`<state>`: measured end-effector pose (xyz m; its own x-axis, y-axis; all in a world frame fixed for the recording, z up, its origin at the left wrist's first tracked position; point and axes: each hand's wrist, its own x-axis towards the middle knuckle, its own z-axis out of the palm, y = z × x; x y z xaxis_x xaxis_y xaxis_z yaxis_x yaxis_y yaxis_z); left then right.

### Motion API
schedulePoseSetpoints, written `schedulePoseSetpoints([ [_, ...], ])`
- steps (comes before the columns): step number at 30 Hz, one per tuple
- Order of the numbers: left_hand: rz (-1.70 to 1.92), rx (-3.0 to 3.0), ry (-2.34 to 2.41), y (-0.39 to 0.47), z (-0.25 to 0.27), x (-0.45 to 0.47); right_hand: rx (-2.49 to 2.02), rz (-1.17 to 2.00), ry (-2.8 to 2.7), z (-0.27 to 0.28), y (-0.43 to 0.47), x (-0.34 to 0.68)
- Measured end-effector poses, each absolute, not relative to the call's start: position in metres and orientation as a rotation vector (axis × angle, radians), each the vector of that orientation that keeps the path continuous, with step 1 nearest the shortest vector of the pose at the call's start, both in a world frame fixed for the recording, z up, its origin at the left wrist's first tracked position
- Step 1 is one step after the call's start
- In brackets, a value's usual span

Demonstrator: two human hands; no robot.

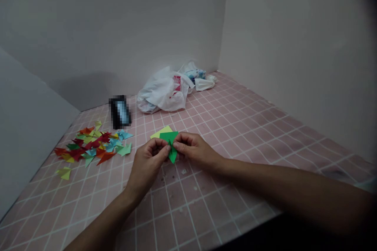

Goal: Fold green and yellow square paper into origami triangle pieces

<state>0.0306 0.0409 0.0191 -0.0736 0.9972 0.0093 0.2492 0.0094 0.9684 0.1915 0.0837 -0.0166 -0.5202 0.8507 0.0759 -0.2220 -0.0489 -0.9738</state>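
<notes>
A partly folded piece of green origami paper [169,135] is held up between my two hands, its pointed end toward me. My left hand [152,157] pinches its left side between thumb and forefinger. On the other side, my right hand [194,148] pinches the paper's right edge near the middle. A crease or slit runs down the centre of the green piece. Just behind it lies a yellow sheet of paper [161,131], partly covered by the green piece and my fingers.
Many folded paper shapes [94,143] in red, orange, yellow, green and blue lie heaped at the left. Behind them a dark, blurred-out device [119,112] leans near the wall. White plastic bags [166,90] sit at the back on the pink checked cloth [235,125]. Walls enclose the surface.
</notes>
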Motion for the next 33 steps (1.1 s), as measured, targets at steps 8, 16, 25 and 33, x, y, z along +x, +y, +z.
schedulePoseSetpoints([
  [8, 1.143, 1.319, 1.42, 0.04, 0.0187, 0.0324, -0.744, 1.653, -1.466, -0.0126, 0.0845, 0.1924],
  [16, 1.149, 1.281, 1.408, 0.0394, 0.0184, 0.0328, -0.782, 1.617, -1.459, -0.0123, 0.0846, 0.1909],
  [25, 1.147, 1.286, 1.391, 0.0388, 0.0132, 0.0339, -0.795, 1.463, -1.532, -0.0174, 0.0848, 0.1897],
  [33, 1.133, 1.374, 1.458, 0.0412, 0.0124, 0.0323, -0.789, 1.481, -1.619, -0.0108, 0.084, 0.1931],
])
